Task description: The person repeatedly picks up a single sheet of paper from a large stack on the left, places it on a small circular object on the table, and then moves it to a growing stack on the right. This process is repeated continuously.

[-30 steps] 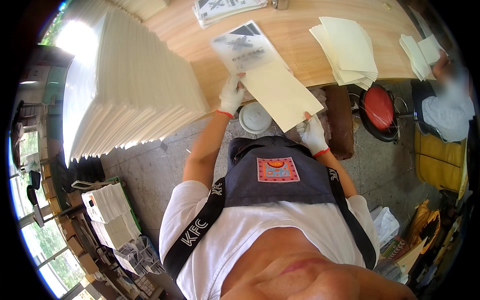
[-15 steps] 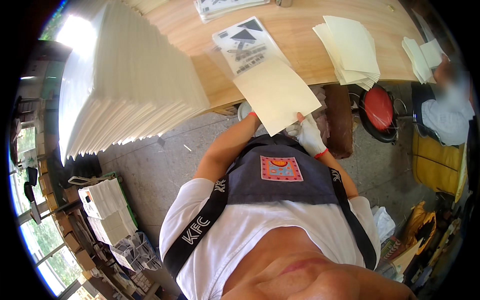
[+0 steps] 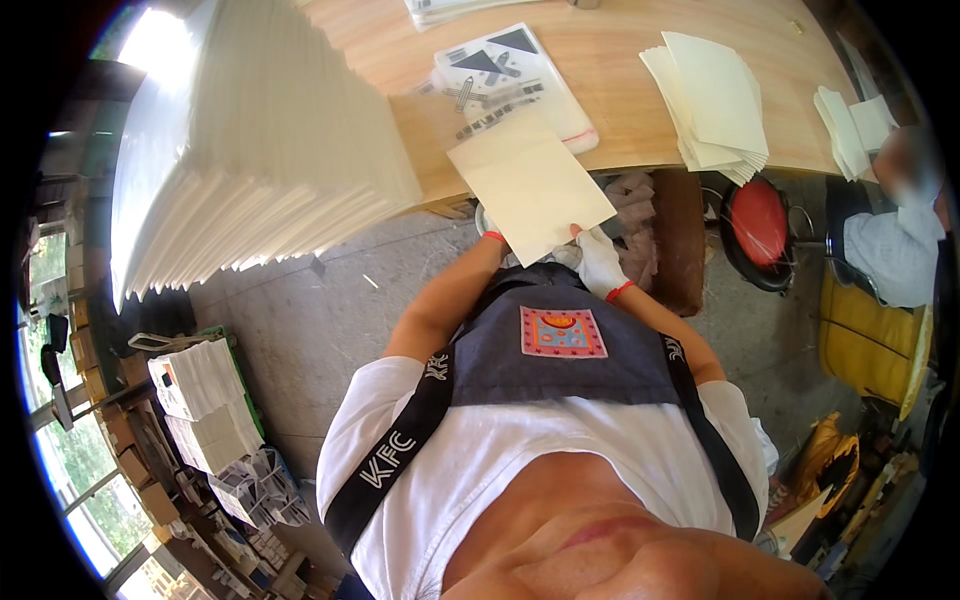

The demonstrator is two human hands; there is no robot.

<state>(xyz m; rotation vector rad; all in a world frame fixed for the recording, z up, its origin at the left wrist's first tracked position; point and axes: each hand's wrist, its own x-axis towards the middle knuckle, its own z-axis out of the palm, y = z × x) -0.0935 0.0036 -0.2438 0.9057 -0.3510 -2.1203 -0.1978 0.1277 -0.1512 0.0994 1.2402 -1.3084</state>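
Two arms reach toward the table (image 3: 620, 90). One right hand (image 3: 598, 262), in a white glove with a red cuff, pinches the near right corner of one cream sheet (image 3: 530, 190), thumb on top and fingers beneath. Only the red cuff (image 3: 495, 237) of the left hand shows; the sheet hides the rest, so I cannot tell whether its fingers are spread or closed. The sheet hangs over the near edge of the table, its far end meeting one pile of clear printed bags (image 3: 545, 90).

Around it are one tall stack of pale sheets (image 3: 280, 150) on the left, one fanned pile of cream sheets (image 3: 715, 100) on the right, and one more printed pile (image 3: 460, 10) at the far side. Beyond the fanned pile, farther right, are one red round seat (image 3: 755, 220) and one other person (image 3: 895, 250).
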